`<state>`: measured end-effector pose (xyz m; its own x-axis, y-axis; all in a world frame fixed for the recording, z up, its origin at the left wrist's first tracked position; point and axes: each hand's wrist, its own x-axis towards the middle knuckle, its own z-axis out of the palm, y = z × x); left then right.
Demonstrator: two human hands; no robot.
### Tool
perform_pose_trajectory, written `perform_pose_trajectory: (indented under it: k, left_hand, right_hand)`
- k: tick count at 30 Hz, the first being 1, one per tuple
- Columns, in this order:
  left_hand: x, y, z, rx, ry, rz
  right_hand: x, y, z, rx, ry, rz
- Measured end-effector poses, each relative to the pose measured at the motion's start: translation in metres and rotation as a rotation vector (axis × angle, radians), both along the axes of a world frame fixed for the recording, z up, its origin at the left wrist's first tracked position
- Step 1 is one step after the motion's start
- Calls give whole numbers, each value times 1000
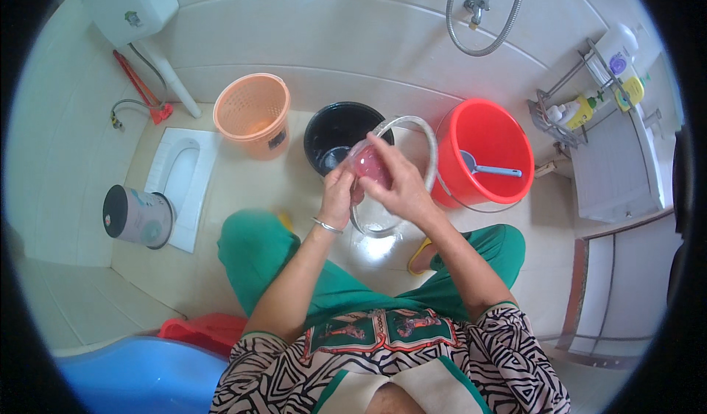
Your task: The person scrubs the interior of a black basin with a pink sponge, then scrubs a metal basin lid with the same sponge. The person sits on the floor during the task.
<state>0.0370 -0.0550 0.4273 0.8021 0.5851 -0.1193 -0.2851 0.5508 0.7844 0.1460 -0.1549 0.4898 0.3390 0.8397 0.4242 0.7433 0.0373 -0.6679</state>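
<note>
Both my hands meet in front of me around a small, shiny, pinkish-red translucent piece (pixel 370 162) whose exact kind I cannot make out. My left hand (pixel 337 197), with a bangle at its wrist, grips its lower left side. The fingers of my right hand (pixel 405 182) curl over its right side and top. A pale, hose-like loop (pixel 432 149) curves behind and around my hands; whether it joins the pink piece is hidden. Just beyond them stands a black bucket (pixel 331 119), partly covered by my hands and the loop.
A red bucket (pixel 479 119) holding a blue-grey dipper (pixel 495 170) stands right of my hands. Further left are an orange basket (pixel 254 112), a squat toilet (pixel 179 171) and a grey bin (pixel 136 215). A blue tub (pixel 140 377) lies near left; a bottle rack (pixel 560 119) hangs right.
</note>
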Motion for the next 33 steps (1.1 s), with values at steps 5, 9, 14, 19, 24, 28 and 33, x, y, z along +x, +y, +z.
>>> perform_pose_trajectory:
  k: [5, 9, 14, 19, 24, 28, 33]
  left_hand:
    - [-3, 0, 6, -72, -19, -117]
    - [-4, -6, 13, 155, -2, -111]
    - [-3, -3, 10, 226, 71, -72]
    - [0, -9, 3, 127, 11, -83]
    - [-3, -24, 0, 191, -9, -36]
    - [0, -21, -4, 197, 93, -37]
    - [3, -27, -6, 156, -9, -19]
  right_hand:
    - [23, 8, 7, -72, -70, -128]
    - [53, 21, 19, -192, 26, -226]
    - [18, 4, 18, -211, -120, -18]
    - [32, 7, 15, -245, -61, -67]
    - [62, 17, 13, -274, -32, -159]
    - [23, -7, -1, -285, -182, -30]
    - [46, 5, 0, -243, 0, -167]
